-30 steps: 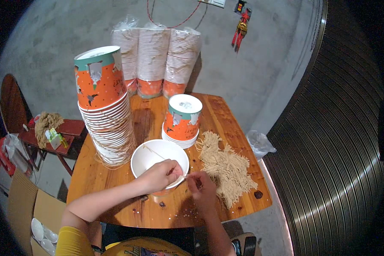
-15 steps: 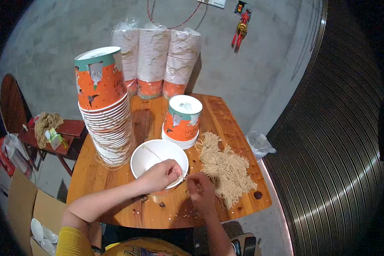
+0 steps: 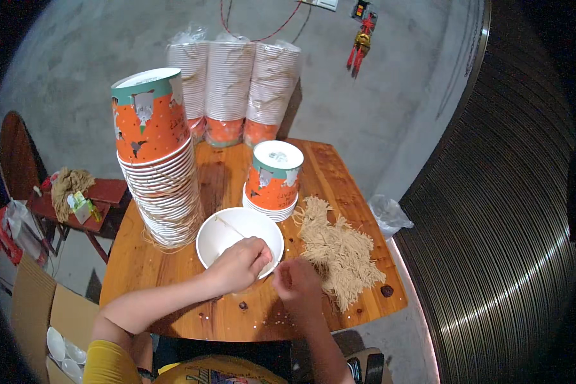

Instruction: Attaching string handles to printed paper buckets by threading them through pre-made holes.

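Since the frame half a second earlier, the right hand (image 3: 299, 285) has shifted slightly toward the left one and its fingertips sit lower beside the bucket; the left hand (image 3: 240, 264) has barely moved. The stacks and the string pile stand as they did.

The open bucket (image 3: 216, 248), white inside, sits on the near part of the wooden table (image 3: 326, 173), its mouth facing up. A thin cord (image 3: 229, 225) crosses its inside from the far wall toward the left hand. The left hand lies over the near right part of the rim, fingers curled together on the cord. The right hand is just outside the rim, its fingers bent inward; whether they grip the cord cannot be told. The two hands are close together.

To the right of the bucket lies a loose pile of tan strings (image 3: 345, 256). Behind the bucket stands a short stack of upturned orange buckets (image 3: 275, 189). To its left rises a tall stack (image 3: 150, 131), also upturned, with cords hanging round its rims. At the table's far edge stand three plastic-wrapped stacks (image 3: 228, 80).

At left, a red bench (image 3: 105, 192) bears more tan string (image 3: 69, 192); nearer, a cardboard box (image 3: 73, 307) holds white tubs (image 3: 55, 344). A ribbed shutter (image 3: 512, 256) fills the right side.
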Action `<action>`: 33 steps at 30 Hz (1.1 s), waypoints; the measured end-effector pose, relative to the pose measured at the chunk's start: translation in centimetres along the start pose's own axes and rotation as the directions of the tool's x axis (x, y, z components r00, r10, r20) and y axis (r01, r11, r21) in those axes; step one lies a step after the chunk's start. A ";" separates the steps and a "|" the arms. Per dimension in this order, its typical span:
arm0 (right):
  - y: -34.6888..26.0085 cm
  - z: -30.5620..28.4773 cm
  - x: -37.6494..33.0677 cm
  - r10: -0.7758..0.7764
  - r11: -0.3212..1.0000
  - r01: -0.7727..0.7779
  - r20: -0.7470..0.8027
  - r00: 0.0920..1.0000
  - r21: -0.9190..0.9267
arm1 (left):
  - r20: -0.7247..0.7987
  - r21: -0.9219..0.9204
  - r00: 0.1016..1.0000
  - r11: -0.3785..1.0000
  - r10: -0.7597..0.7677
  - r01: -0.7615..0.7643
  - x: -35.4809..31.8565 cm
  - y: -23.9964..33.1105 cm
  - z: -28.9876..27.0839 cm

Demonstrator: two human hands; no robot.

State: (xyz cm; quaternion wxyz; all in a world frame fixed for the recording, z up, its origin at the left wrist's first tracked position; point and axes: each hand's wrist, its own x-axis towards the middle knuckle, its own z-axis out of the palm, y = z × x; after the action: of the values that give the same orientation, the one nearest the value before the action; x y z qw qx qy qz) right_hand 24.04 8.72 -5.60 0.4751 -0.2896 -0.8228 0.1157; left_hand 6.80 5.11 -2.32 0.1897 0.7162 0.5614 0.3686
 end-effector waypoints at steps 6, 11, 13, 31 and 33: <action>-0.2 -1.3 0.1 0.114 0.990 -0.122 0.121 0.986 0.064 | -0.049 0.047 0.992 0.993 0.114 -0.111 0.3 -0.7 -1.1; 1.9 -2.2 0.6 -0.038 0.998 0.042 0.084 0.996 -0.047 | 0.150 0.031 0.987 0.998 -0.058 0.054 -0.8 0.8 -2.7; 2.7 -2.4 1.0 -0.138 0.990 0.138 0.118 0.983 0.004 | 0.251 0.113 0.968 0.993 0.014 -0.043 -1.4 0.3 -3.3; -1.2 1.4 3.6 0.072 0.892 -0.149 0.191 0.979 0.427 | -0.236 0.136 0.966 0.988 0.101 -0.070 -4.0 1.2 -0.2; -1.2 1.3 3.7 0.007 0.949 -0.048 0.133 0.991 0.311 | -0.221 0.192 0.973 0.981 0.069 -0.026 -4.2 1.3 -0.1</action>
State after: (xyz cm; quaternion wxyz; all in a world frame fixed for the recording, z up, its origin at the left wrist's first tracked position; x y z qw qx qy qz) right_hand 21.06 10.06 -3.12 0.4588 -0.2137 -0.8190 0.2703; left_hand 7.18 0.77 -2.74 0.0470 0.6976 0.5943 0.3976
